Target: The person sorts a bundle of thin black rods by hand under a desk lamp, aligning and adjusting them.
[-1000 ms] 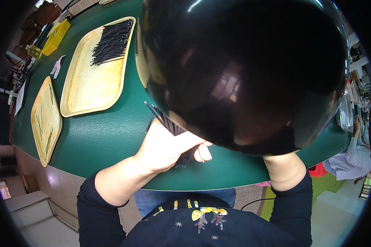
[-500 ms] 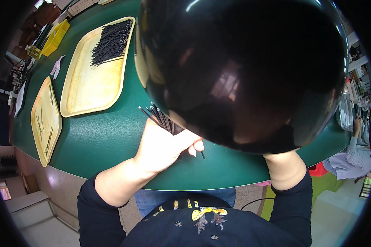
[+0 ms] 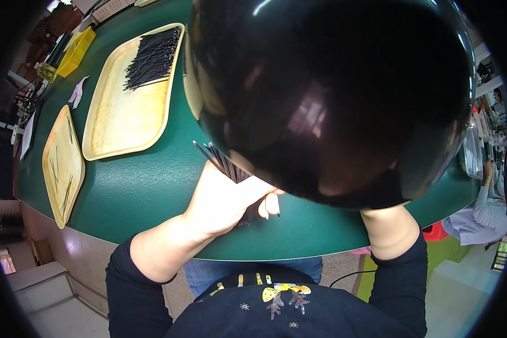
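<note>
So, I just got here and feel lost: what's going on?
A person's left hand grips a bundle of thin black strands over a green table. A glossy black rounded object mostly hides the right hand, so its grip is unclear. More strands lie at the far end of the larger yellowish tray.

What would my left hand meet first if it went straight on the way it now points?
Probably the large, glossy black dome-shaped object: your left hand, holding thin black strands, points forward and right toward its lower edge. Depth is unclear; it might pass underneath.
</note>
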Demonstrator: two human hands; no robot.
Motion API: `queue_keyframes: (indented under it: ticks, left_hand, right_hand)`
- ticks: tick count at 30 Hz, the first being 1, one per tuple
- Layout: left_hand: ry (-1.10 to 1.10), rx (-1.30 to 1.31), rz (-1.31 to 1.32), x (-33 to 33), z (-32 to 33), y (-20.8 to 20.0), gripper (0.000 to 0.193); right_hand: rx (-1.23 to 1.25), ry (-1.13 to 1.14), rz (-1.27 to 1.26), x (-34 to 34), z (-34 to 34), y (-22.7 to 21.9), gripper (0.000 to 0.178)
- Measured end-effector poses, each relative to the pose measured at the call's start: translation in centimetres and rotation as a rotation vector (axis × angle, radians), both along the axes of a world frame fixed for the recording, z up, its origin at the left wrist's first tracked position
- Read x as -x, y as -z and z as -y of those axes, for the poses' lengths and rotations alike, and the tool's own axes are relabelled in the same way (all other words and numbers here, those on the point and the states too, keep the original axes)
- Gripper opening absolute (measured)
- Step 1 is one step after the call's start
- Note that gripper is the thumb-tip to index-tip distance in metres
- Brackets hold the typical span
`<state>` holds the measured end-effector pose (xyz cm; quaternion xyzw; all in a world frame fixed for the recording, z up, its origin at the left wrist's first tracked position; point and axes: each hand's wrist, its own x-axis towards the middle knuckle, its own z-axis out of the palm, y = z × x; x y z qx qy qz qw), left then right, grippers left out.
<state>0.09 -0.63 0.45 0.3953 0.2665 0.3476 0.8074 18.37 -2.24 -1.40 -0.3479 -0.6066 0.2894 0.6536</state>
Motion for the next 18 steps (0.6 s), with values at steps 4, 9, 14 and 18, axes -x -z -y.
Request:
queue_keyframes:
  ticks: [4,9,14,18]
  left_hand:
    - [0.007,0.028,0.034,0.2,0.0,0.4,0.012]
    - [0.046,-0.010,0.163,-0.4,0.1,0.2,0.013]
    - [0.086,0.211,-0.048,-0.1,0.1,-0.1,0.017]
    - [0.208,0.027,-0.104,0.1,0.0,-0.1,0.018]
  right_hand:
    - [0.199,-0.009,-0.278,0.7,0.5,1.0,0.040]
    - [0.324,-0.545,-0.097,-2.6,0.7,3.7,0.039]
    - [0.594,-0.117,0.030,1.1,1.0,-1.9,0.022]
    - [0.483,-0.266,0.337,-0.9,1.0,-1.9,0.018]
